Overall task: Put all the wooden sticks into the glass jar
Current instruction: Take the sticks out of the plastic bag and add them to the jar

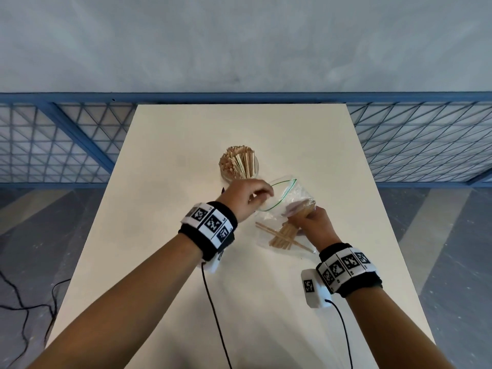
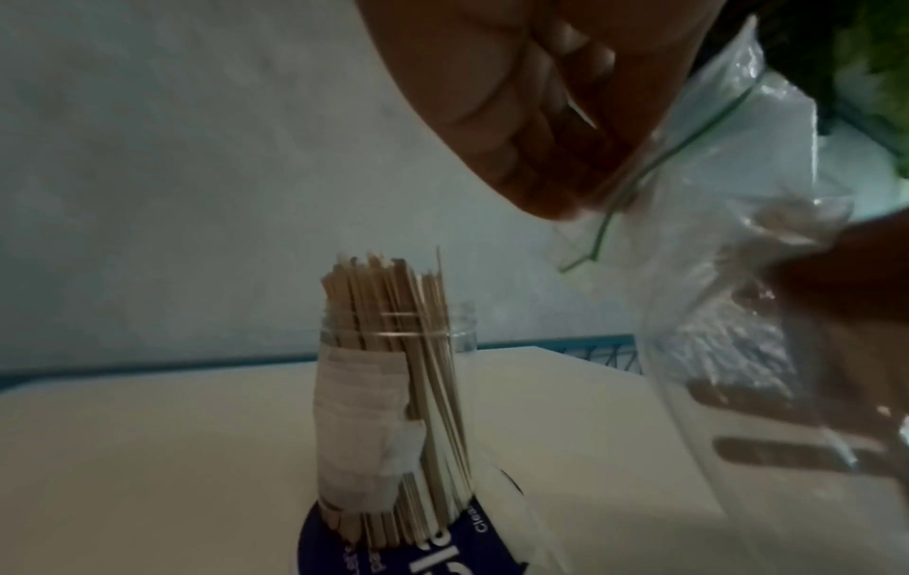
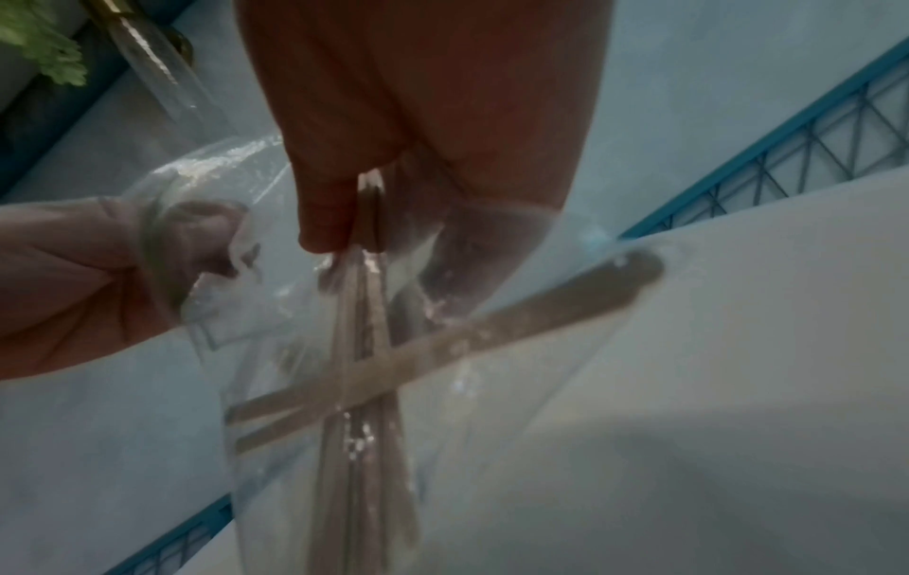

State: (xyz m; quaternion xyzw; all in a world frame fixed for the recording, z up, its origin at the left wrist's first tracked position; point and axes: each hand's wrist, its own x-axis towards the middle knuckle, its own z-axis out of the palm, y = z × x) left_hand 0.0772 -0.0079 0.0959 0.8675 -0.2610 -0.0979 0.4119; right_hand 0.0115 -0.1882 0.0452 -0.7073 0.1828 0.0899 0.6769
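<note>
Right hand [image 1: 316, 222] fingers clamp a stick bundle [image 1: 288, 230] through the bag [image 1: 290, 194], long axis toward the jar [image 1: 239, 166]; left hand [image 1: 246, 198] pinches the bag's mouth

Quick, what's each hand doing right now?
Left hand: pinching the open rim of the plastic bag.
Right hand: gripping a bundle of wooden sticks through the bag.
</note>
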